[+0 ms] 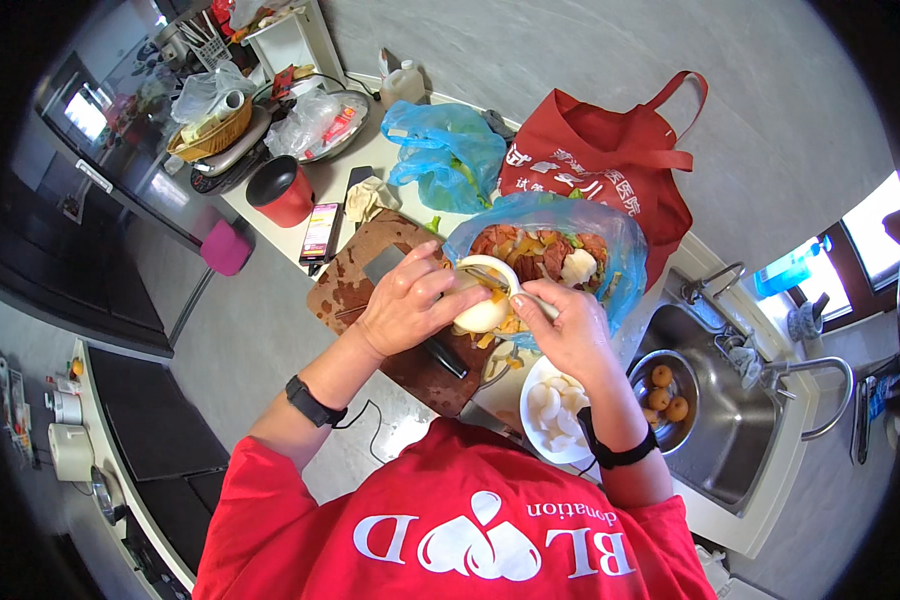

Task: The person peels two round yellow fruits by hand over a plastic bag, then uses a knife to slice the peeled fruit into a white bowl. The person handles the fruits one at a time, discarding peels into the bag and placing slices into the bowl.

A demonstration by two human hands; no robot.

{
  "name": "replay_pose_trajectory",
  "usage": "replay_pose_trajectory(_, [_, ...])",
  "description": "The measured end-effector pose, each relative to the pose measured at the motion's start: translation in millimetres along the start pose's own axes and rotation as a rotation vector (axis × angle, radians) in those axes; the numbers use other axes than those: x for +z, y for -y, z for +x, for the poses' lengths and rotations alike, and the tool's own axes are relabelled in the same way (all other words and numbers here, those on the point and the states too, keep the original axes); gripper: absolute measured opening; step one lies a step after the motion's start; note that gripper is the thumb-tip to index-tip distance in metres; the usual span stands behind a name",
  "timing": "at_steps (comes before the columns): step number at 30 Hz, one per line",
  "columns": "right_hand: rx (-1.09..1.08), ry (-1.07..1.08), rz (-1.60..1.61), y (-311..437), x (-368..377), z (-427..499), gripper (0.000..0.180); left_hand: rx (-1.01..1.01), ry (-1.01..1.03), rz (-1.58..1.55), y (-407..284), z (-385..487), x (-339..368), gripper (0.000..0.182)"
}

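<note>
My left hand (pixel 412 304) holds a mostly peeled, pale fruit (pixel 481 318), which looks like a pear. In my right hand (pixel 576 324) is a peeler with a white frame (pixel 508 274), its blade against the fruit's upper side. Just beyond both hands lies an open blue plastic bag (pixel 628 259) with brownish scraps and yellow peelings (pixel 529 244) inside. Below my left hand, a knife with a black handle (pixel 444 357) rests on a wet wooden cutting board (pixel 427 379); my hand hides part of it. A white bowl (pixel 526 420) of pale fruit pieces (pixel 559 405) stands below my right forearm.
The steel sink (pixel 735 420) at right holds a metal bowl (pixel 691 375) with several brown pears (pixel 660 397). A red cloth bag (pixel 600 150) and another blue plastic bag (pixel 446 150) stand behind. At left are a phone (pixel 321 234) and a red pot (pixel 281 196).
</note>
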State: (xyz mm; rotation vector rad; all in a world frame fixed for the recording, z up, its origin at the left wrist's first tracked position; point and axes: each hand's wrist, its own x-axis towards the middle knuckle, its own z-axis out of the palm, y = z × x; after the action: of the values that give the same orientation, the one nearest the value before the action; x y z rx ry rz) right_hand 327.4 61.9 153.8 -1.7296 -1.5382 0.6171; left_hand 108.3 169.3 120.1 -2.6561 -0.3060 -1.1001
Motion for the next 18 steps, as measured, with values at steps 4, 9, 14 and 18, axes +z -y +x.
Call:
replay_pose_trajectory(4, [-0.045,-0.031,-0.061,-17,7,3,0.028,0.016,-0.031,0.03,-3,-4,1,0.045])
replay_pose_trajectory(9, [0.286,-0.019,-0.428,-50,-1,20,0.033,-0.011,-0.003,-0.065,0,-4,4,0.045])
replay_pose_trajectory(14, [0.01,-0.061,0.005,-35,9,2,0.027,0.022,0.051,-0.054,4,-6,7,0.05])
replay_pose_trajectory(18, [-0.122,-0.015,-0.097,-27,10,2,0.026,0.082,0.057,-0.005,4,-8,8,0.047])
